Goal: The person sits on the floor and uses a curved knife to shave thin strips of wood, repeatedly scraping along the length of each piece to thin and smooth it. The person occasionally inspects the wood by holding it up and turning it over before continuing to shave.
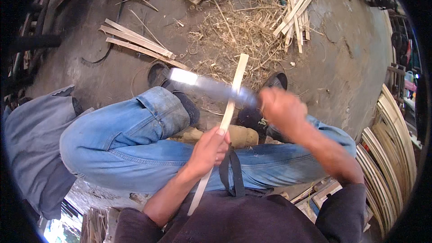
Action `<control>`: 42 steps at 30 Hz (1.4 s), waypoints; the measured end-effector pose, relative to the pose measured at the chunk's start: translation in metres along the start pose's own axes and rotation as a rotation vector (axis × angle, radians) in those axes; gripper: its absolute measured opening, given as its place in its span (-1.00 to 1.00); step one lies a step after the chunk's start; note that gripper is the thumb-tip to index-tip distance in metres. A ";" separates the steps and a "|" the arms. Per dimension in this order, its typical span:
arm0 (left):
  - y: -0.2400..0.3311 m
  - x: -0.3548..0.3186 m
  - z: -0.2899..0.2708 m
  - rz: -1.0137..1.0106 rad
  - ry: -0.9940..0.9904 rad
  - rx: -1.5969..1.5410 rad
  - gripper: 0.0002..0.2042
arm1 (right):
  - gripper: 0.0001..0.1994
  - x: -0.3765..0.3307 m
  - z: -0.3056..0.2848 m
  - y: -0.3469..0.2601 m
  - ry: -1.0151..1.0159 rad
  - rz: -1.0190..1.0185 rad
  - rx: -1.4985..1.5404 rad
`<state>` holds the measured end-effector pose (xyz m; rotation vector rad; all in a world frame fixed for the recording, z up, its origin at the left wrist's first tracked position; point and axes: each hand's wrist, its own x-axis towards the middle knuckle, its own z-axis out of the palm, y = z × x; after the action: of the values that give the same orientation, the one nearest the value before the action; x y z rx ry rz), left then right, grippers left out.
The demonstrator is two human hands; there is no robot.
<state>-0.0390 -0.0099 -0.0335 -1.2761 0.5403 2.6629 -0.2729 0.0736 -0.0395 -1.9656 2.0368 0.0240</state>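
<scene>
The left hand [209, 150] grasps a strip [228, 114], which slants across the lap [153, 157], its far end above the floor [333, 76]. The right hand [284, 110] is clenched around a knife [209, 86] whose blade crosses the strip; blur hides whether they touch. Shavings [223, 38] litter the floor, slats [139, 42] toward its left edge.

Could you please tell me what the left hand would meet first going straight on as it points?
Most likely the blurred knife blade, crossing the pale strip ahead of the left hand, though depth is unclear.
</scene>
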 end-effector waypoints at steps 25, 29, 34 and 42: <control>0.005 0.014 0.004 -0.003 -0.079 0.017 -0.74 | -0.82 0.003 0.003 0.016 0.091 0.253 0.276; 0.001 0.013 -0.001 -0.018 -0.051 0.008 -0.74 | -0.87 0.019 -0.004 0.047 0.062 0.286 0.088; 0.001 0.009 0.001 -0.005 -0.054 0.062 -0.74 | -0.84 0.008 -0.002 0.021 0.049 0.112 0.047; 0.000 0.010 0.003 -0.003 -0.087 0.084 -0.74 | -0.87 -0.007 -0.009 0.028 -0.007 0.301 0.264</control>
<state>-0.0477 -0.0095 -0.0394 -1.1317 0.6309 2.6483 -0.3020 0.0799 -0.0351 -1.4913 2.1856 -0.1619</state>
